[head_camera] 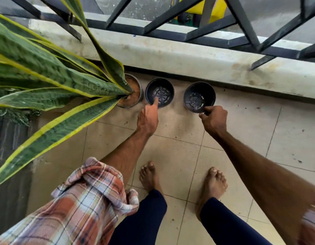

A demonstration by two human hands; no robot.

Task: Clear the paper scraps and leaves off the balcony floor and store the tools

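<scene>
Down on the beige tiled balcony floor (179,156), close against the pale concrete kerb (188,57): two empty round black plastic pots, upright, a gap between them. Near rim of the left-hand black pot (159,92) held by the left hand (147,119), index finger reaching inside. Near rim of the right-hand black pot (199,96) pinched by the right hand (214,119). Just beside the first, a soil-filled pot (133,96) bearing long green yellow-edged leaves (47,71). Scattered over the tiles to the right, small dark specks of debris (299,161). Above the kerb, a black metal railing (206,36). Nearer the camera, bare feet (148,175).
</scene>
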